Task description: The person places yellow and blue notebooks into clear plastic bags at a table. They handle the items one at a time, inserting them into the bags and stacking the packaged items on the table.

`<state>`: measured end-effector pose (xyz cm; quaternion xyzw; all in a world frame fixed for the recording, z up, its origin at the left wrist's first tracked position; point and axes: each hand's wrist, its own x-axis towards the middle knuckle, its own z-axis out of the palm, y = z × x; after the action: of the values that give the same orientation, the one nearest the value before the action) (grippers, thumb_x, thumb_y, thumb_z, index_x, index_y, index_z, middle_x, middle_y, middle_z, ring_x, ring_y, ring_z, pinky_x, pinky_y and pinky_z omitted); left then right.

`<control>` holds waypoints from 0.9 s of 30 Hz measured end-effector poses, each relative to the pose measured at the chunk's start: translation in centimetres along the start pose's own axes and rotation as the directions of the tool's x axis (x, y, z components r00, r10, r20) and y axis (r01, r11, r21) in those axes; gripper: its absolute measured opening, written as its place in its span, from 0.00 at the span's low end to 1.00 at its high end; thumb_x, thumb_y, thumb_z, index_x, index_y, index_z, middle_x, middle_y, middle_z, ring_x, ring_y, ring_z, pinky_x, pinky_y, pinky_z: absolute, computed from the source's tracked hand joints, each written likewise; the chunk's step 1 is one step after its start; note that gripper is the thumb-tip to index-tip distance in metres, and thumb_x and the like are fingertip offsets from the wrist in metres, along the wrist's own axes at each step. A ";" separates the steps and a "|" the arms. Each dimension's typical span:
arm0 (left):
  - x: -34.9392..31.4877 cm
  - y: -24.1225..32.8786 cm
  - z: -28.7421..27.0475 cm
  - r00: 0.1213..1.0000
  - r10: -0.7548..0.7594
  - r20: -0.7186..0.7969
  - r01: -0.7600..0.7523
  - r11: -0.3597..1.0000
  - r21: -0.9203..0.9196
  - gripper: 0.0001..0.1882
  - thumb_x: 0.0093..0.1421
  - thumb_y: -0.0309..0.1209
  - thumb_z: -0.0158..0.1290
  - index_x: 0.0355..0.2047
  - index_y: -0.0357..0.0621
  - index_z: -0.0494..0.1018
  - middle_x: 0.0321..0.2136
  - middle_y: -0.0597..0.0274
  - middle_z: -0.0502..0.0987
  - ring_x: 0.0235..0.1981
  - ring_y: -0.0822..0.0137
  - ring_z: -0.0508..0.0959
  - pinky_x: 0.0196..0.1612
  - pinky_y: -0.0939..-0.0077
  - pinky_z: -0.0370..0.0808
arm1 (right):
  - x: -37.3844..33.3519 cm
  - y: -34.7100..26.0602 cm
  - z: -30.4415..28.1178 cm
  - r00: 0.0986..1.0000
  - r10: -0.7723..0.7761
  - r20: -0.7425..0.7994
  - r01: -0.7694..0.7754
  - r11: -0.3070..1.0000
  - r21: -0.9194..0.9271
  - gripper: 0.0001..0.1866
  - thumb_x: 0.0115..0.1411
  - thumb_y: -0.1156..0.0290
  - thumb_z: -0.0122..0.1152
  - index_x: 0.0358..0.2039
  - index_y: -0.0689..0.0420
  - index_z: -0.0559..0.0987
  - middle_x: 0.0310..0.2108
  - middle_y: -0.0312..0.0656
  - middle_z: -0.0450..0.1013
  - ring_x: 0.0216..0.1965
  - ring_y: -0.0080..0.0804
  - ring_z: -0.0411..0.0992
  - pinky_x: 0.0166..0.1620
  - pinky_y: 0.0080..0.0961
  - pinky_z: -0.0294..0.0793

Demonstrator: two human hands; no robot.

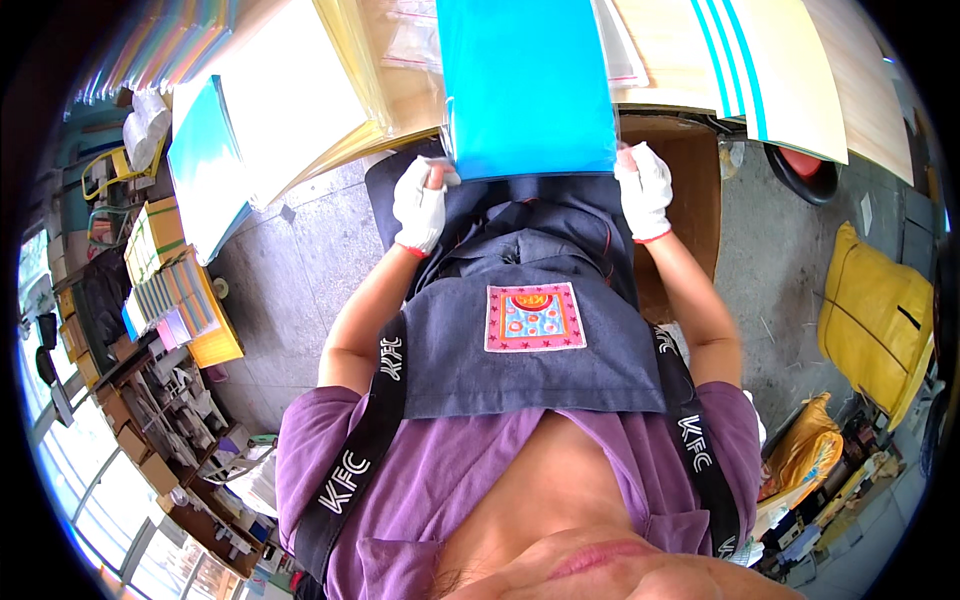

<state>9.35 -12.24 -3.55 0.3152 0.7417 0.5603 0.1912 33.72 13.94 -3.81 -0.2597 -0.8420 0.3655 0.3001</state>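
Observation:
A bright blue rectangular sheet or folder (530, 85) lies before me, its near end reaching past the table's front edge over my lap. Clear plastic (446, 118) shows along its sides, like a sleeve around it. My left hand (422, 205), in a white glove with bare fingertips, is closed in a pinch at the near left corner of that sleeve. At the near right corner my right hand (645, 192), gloved the same way, pinches the other side. Flat clear bags (412, 35) lie on the table beside the blue piece.
White sheets (285, 90) are stacked at the left, above blue ones (205, 165). Cream sheets with blue stripes (785, 70) overhang the table at the right. Below the table stand a brown carton (690, 215) and a dark round container (812, 180). A yellow sack (872, 325) lies farther right.

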 end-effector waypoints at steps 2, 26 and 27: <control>1.1 0.6 2.7 0.970 -0.188 -0.156 0.139 0.950 -0.279 0.15 0.70 0.36 0.47 0.27 0.43 0.71 0.20 0.69 0.71 0.23 0.78 0.67 0.28 0.80 0.64 | 0.4 -1.2 2.4 0.950 0.237 -0.203 -0.228 0.971 0.064 0.15 0.67 0.61 0.57 0.29 0.59 0.74 0.23 0.46 0.72 0.23 0.43 0.72 0.30 0.37 0.70; 3.7 11.6 -6.8 0.996 -0.084 -0.029 0.076 0.972 -0.222 0.23 0.63 0.45 0.57 0.47 0.38 0.73 0.34 0.54 0.77 0.35 0.64 0.74 0.43 0.69 0.72 | 9.3 -11.5 -0.4 0.879 0.311 0.362 -0.461 0.749 0.476 0.27 0.69 0.56 0.55 0.62 0.59 0.69 0.41 0.29 0.73 0.38 0.15 0.69 0.39 0.15 0.70; 2.6 12.5 -8.8 0.992 -0.046 -0.122 0.035 0.995 -0.096 0.23 0.62 0.46 0.57 0.47 0.38 0.73 0.34 0.54 0.77 0.36 0.63 0.75 0.43 0.69 0.72 | 9.9 -11.0 1.0 0.868 0.298 0.398 -0.475 0.733 0.487 0.25 0.69 0.57 0.57 0.59 0.60 0.71 0.39 0.29 0.73 0.38 0.16 0.69 0.39 0.17 0.70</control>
<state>5.03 -14.49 11.17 0.2553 0.7312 0.6090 0.1709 23.88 13.37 7.26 -0.2719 -0.6544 0.6891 0.1516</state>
